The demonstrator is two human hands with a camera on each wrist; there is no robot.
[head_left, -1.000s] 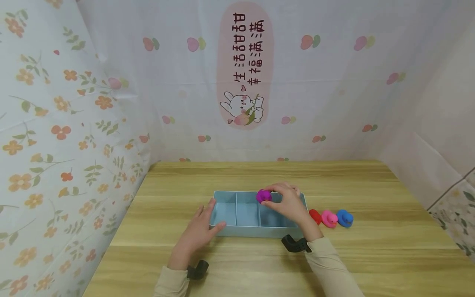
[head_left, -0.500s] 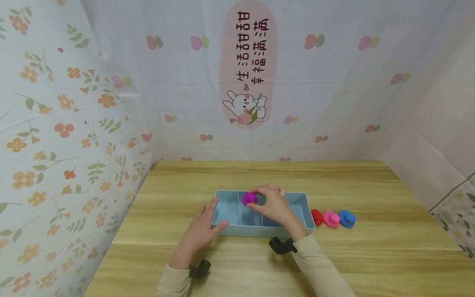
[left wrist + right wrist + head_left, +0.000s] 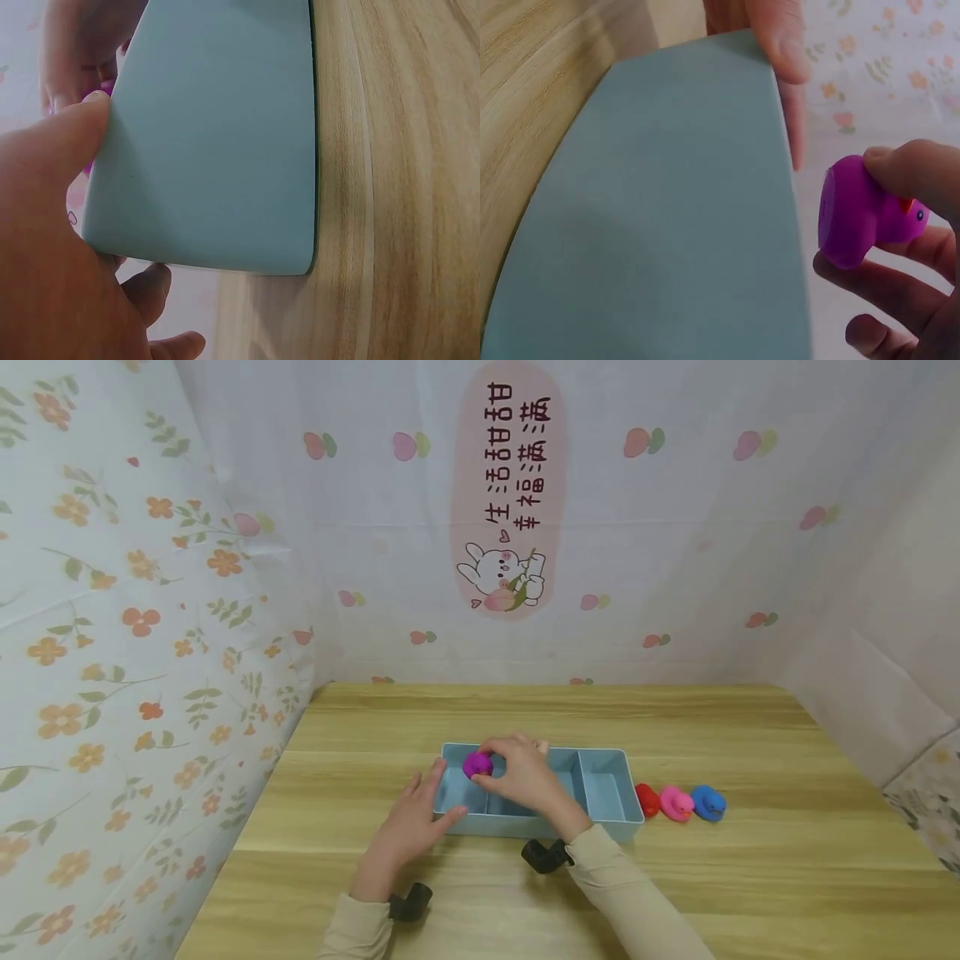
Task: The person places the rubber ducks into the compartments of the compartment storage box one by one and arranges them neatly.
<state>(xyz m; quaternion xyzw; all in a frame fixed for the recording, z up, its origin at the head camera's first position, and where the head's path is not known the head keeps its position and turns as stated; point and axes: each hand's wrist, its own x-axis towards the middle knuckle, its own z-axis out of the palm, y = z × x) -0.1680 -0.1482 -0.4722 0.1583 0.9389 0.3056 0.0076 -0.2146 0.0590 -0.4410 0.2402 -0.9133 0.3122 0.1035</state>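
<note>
A light blue divided box (image 3: 611, 785) lies lengthwise on the table. My right hand (image 3: 522, 774) pinches a purple rubber duck (image 3: 476, 766) between thumb and fingers, over the box's leftmost compartment. In the right wrist view the purple duck (image 3: 851, 214) is held beyond the box's rim, its flat base facing the box. My left hand (image 3: 412, 814) rests at the box's left end, fingers spread. Its thumb (image 3: 86, 124) touches the front rim in the left wrist view, with other fingers beyond the end wall. Part of the box's middle is hidden behind my right hand.
Just right of the box sit a red duck (image 3: 648, 801), a pink duck (image 3: 677, 804) and a blue duck (image 3: 708, 803) in a row. The wooden table (image 3: 780, 877) meets a patterned cloth (image 3: 675, 543) at the back, with a flowered cloth (image 3: 142, 693) at the left.
My right hand has carried the purple duck leftward over the box, from past its middle to the leftmost compartment. The left hand stays at the box's end. The head view has shifted slightly.
</note>
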